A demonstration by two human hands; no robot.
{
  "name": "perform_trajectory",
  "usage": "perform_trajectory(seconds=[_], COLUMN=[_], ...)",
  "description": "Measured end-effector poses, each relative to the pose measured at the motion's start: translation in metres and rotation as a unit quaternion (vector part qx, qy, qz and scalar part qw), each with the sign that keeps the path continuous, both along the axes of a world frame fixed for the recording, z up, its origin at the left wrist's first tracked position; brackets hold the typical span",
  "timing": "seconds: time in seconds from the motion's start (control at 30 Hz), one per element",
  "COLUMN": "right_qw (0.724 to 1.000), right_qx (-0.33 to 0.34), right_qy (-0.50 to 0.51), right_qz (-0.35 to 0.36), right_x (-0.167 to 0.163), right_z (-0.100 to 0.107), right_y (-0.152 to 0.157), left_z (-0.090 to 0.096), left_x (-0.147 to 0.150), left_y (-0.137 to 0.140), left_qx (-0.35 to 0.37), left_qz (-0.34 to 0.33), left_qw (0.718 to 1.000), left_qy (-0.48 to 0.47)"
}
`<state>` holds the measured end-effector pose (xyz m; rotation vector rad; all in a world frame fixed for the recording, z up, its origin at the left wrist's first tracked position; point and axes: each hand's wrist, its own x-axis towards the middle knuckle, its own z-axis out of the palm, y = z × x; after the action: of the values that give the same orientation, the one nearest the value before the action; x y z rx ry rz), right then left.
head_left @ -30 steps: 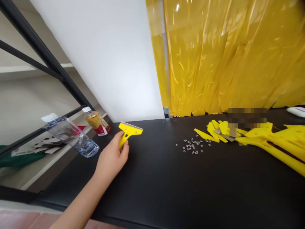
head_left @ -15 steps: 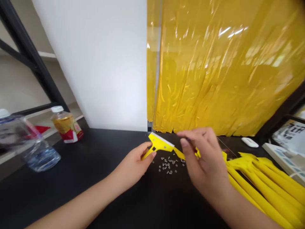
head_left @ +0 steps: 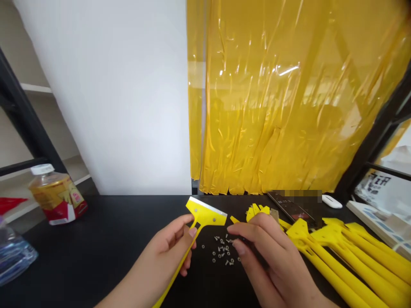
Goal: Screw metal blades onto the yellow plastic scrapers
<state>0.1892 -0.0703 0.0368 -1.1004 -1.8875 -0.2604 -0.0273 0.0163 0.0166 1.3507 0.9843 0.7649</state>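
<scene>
My left hand (head_left: 171, 244) is wrapped round the handle of a yellow scraper (head_left: 205, 214), which has a metal blade along its top edge and two small fasteners in its head. The head points up and away, tilted down to the right. Small screws and nuts (head_left: 222, 250) lie scattered on the black table just right of the scraper. Over their right side is my right hand (head_left: 272, 256), thumb and forefinger slightly apart, with nothing visible between them. Its other fingers are curled and partly hidden.
Several yellow scraper handles (head_left: 359, 248) lie piled at the right. Behind my right hand are small yellow pieces (head_left: 257, 209) and a phone (head_left: 290, 207). A white case (head_left: 332, 201) sits further right. Drink bottles (head_left: 59, 196) stand left; a yellow plastic curtain (head_left: 272, 107) hangs behind.
My right hand has lowered toward the screws and nuts, and its fingertips have parted. The scraper stays in my left hand, turned slightly more upright. The whole view has shifted.
</scene>
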Motion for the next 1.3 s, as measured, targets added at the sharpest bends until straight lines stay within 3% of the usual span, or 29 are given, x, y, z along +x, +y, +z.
perform_trajectory(seconds=[0.1,0.3,0.57,0.87,1.17,1.3], right_qw=[0.999,1.000,0.991,0.999,0.996,0.994], right_qx=[0.025,-0.005,0.015,0.036,-0.001,-0.045], right_qy=[-0.023,0.013,0.127,0.032,-0.063,-0.085], right_qz=[0.001,-0.008,0.047,0.014,-0.065,-0.054], right_x=[0.004,0.016,0.013,0.021,0.017,0.024], right_z=[0.002,0.001,-0.004,-0.002,0.006,0.009], right_y=[-0.002,-0.011,-0.012,-0.009,-0.008,-0.005], left_z=[0.006,0.013,0.007,0.002,-0.008,-0.010], left_x=[0.000,-0.003,0.000,0.002,0.004,0.006], left_y=[-0.006,-0.016,-0.016,-0.021,-0.023,-0.026], left_qx=[-0.059,-0.180,-0.201,-0.215,-0.237,-0.252], left_qz=[-0.041,-0.106,-0.132,-0.138,-0.141,-0.144], left_qw=[0.996,0.966,0.956,0.954,0.948,0.946], left_qy=[-0.061,-0.150,-0.168,-0.158,-0.161,-0.148])
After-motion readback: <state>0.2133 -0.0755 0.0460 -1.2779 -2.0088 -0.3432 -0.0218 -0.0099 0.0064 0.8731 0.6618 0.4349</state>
